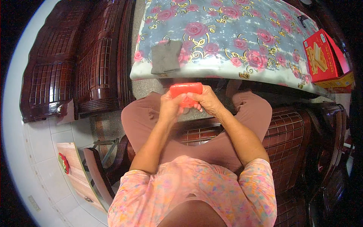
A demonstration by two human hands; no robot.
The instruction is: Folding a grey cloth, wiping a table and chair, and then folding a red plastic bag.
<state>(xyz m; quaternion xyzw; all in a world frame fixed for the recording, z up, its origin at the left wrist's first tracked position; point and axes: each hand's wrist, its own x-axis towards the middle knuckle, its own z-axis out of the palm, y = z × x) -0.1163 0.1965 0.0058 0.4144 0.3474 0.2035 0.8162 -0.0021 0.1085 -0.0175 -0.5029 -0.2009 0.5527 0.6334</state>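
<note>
Both my hands hold a red, shiny, rolled or folded plastic-like packet (186,90) above my lap, just in front of the table's near edge. My left hand (171,103) grips its left side and my right hand (206,99) its right side, with both thumbs pressed on the near face. Part of the packet is hidden by the fingers. Beyond it, a folded dark grey cloth (166,57) lies on the rose-patterned tablecloth (221,34), near the table's left front corner.
A red and yellow food carton (322,58) stands at the table's right edge. A small dark object (305,21) lies behind it. Dark wooden benches (93,73) are on the left and beneath me. A light wooden board (80,177) is at lower left.
</note>
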